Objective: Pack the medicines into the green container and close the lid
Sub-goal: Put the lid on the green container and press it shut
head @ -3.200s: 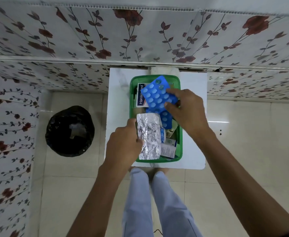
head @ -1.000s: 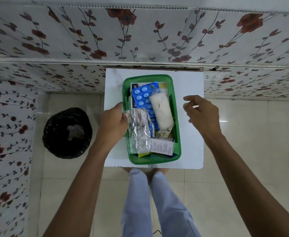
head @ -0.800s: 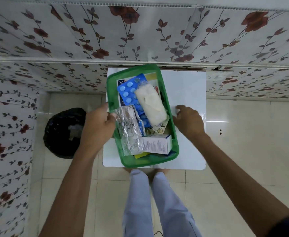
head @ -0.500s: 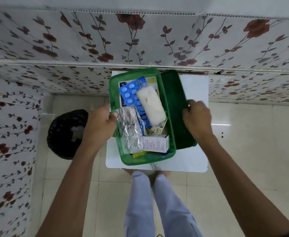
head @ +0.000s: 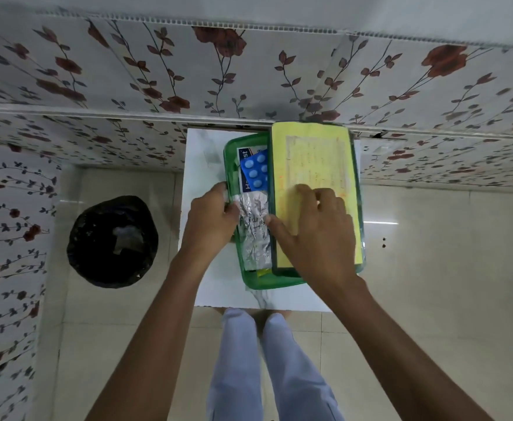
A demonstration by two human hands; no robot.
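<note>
The green container point(head: 271, 282) stands on a small white table point(head: 202, 165). Its lid point(head: 312, 159), green with a yellow label on top, covers the right part of the box at a slant. My right hand point(head: 316, 232) grips the lid, thumb under its left edge and fingers spread on the label. My left hand point(head: 211, 220) holds the container's left rim. In the uncovered strip I see a blue blister pack point(head: 256, 173), a white and blue box point(head: 243, 156) under it and a silver foil strip point(head: 253, 235). The other medicines are hidden under the lid.
A black bin point(head: 112, 241) with a dark liner stands on the tiled floor to the left of the table. A flowered wall runs right behind the table. My legs point(head: 267, 366) are at the table's near edge.
My right hand brought the green lid from the table's right side over the container, yellow label up. My left hand lifted the container's left side, then settled it; it still holds the rim.
</note>
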